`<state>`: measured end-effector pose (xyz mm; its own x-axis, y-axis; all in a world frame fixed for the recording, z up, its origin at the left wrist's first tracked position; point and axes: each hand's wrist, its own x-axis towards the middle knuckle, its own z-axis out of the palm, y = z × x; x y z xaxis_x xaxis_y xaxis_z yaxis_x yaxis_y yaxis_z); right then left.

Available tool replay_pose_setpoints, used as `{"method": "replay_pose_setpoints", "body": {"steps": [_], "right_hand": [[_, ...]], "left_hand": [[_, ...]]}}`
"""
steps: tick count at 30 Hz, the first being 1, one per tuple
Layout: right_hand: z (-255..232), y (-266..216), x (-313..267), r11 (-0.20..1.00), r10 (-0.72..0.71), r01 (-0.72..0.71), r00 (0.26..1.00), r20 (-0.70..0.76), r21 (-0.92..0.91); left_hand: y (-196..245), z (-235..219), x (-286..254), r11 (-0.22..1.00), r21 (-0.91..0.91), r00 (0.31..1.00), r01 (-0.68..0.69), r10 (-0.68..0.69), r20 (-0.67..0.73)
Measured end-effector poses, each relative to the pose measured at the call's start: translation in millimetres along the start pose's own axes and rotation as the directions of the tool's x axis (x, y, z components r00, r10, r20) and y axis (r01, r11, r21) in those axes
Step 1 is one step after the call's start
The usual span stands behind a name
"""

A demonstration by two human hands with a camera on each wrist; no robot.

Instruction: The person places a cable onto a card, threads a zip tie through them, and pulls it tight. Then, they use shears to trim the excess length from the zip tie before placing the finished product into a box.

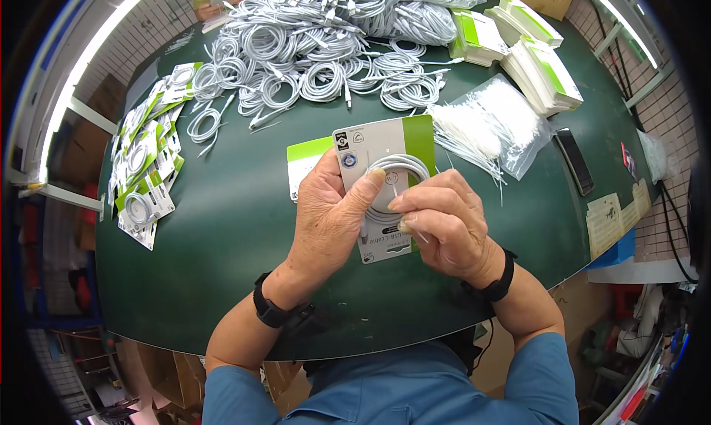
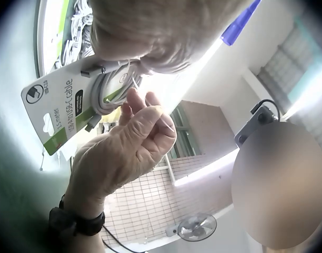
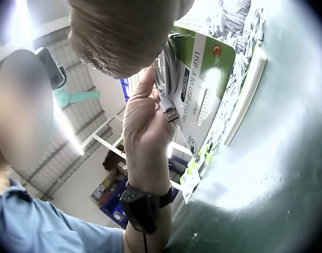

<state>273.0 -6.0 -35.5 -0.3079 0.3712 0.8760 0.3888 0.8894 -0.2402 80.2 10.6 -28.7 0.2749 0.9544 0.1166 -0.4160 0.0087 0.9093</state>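
Cable (image 1: 406, 161) on card (image 1: 385, 138), phone (image 1: 574, 162) head-view only

Your forearms (image 1: 248, 329) angle inward over the near edge of the table (image 1: 222, 299), wrists raised. Your left hand (image 1: 326, 214)'s gripping, thumb stretched across the front, while your right hand (image 1: 448, 217), just beside it, has curled fingers in a pinch.

Head view, bearings from the held card (image 1: 363, 147), above the desk (image 1: 215, 277).
- Coiled cable (image 1: 404, 163): on held card.
- Left hand (image 1: 326, 210): eight o'clock; right hand (image 1: 448, 221): four.
- Card stack (image 1: 300, 165): near, ten.
- Cable heap (image 1: 289, 43): eleven to twelve.
- Carded cables (image 1: 144, 158): nine to ten.
- Bag of ties (image 1: 511, 125): two.
- Upper card stacks (image 1: 544, 77): one to two, behind bag.
- Phone (image 1: 575, 162): three.
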Motion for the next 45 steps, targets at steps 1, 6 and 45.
{"method": "replay_pose_setpoints", "body": {"steps": [1, 6, 45], "right_hand": [[0, 1, 0, 1.000, 0.001, -0.001, 1.000, 0.003, 0.017], [1, 3, -3, 0.996, 0.010, -0.011, 1.000, 0.014, 0.093], [-11, 27, 5, 0.982, 0.172, -0.170, 0.985, 0.010, -0.088]], "left_hand": [[0, 0, 1, 1.000, 0.003, 1.000, -0.006, 0.006, 0.000], [0, -1, 2, 1.000, 0.025, 1.000, 0.002, -0.002, 0.001], [-19, 10, -7, 0.995, 0.092, 0.999, 0.043, -0.044, -0.001]]}}
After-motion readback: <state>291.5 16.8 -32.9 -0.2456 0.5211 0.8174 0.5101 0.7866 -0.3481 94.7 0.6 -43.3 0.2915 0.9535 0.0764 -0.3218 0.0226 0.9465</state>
